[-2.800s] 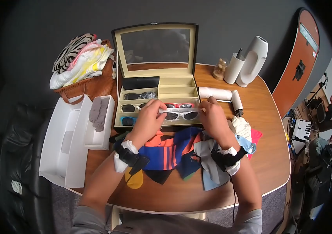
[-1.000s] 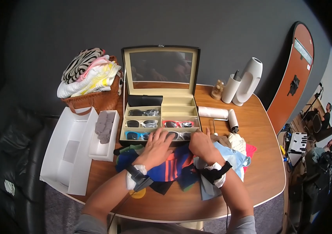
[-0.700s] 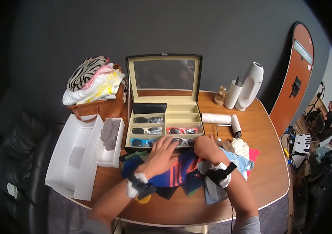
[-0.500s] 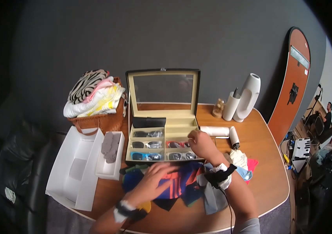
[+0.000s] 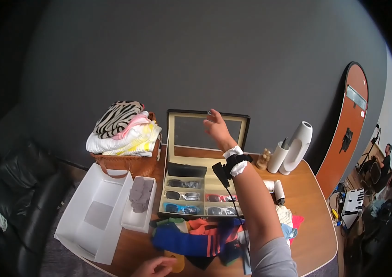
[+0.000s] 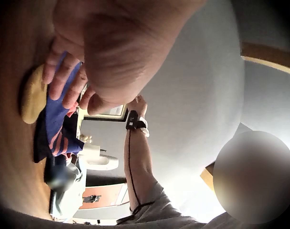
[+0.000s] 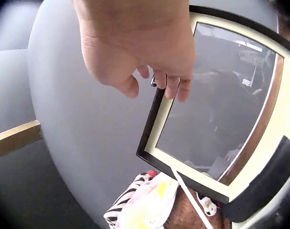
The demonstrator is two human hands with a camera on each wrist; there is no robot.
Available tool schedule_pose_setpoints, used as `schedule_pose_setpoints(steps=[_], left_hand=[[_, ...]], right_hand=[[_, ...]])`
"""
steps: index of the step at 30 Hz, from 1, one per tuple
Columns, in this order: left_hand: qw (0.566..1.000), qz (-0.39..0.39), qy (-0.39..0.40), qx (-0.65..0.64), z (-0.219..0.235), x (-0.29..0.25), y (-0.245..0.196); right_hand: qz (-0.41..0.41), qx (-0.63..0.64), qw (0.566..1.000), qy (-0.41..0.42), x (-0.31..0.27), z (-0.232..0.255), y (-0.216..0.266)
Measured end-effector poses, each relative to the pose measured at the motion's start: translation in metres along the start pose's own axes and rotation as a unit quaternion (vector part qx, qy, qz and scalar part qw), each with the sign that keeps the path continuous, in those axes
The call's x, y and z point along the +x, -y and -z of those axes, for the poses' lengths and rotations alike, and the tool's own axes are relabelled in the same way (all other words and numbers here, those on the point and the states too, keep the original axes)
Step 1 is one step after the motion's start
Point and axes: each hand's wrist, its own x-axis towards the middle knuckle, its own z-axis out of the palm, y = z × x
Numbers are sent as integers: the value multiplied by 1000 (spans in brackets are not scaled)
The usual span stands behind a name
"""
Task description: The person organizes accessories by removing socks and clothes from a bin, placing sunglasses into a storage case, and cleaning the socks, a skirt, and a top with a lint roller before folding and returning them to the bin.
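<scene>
The display case lid [image 5: 170,138] stands upright with its window. My right hand [image 5: 219,130] is at its top edge near the clasp; in the right wrist view the hand [image 7: 140,47] has loosely bent fingers beside the lid's frame [image 7: 149,138], contact unclear. Sunglasses lie in the case's compartments: a blue pair [image 5: 181,209], a red pair [image 5: 221,198], a white pair [image 5: 221,211] and others. My left hand [image 5: 154,267] is low by the yellow cloth [image 5: 176,261]; in the left wrist view this hand [image 6: 126,43] holds nothing, its fingers extended.
Colourful folded clothes [image 5: 184,242] lie in front of the case. To the left are a large white box [image 5: 78,221], a narrow box [image 5: 136,221] with grey cloth, and a brown basket [image 5: 127,164] of towels. White vases [image 5: 297,147] and rolls [image 5: 279,191] are at the right.
Both hands have left the white sunglasses, which now lie in the front right compartment. My right hand has moved up to the lid's top edge; my left has drawn back toward the table's front.
</scene>
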Motion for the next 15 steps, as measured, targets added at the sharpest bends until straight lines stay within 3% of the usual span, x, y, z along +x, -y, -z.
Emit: schedule_pose_setpoints(steps=[5,9,12,15], left_hand=[[1000,-16,-5,-7,5,0,-1],[999,-38,-3,4,5,3,-2],[999,4,44,-17,6,6,4],[998,-21,53,33,2,13,11]], right_hand=[[-38,66,997,-12,13,-1,-5],[30,46,998,-31,7,2,-15],[103,51,993,-40,-5,6,-27],[108,64,992,-20,-51,10,-12]])
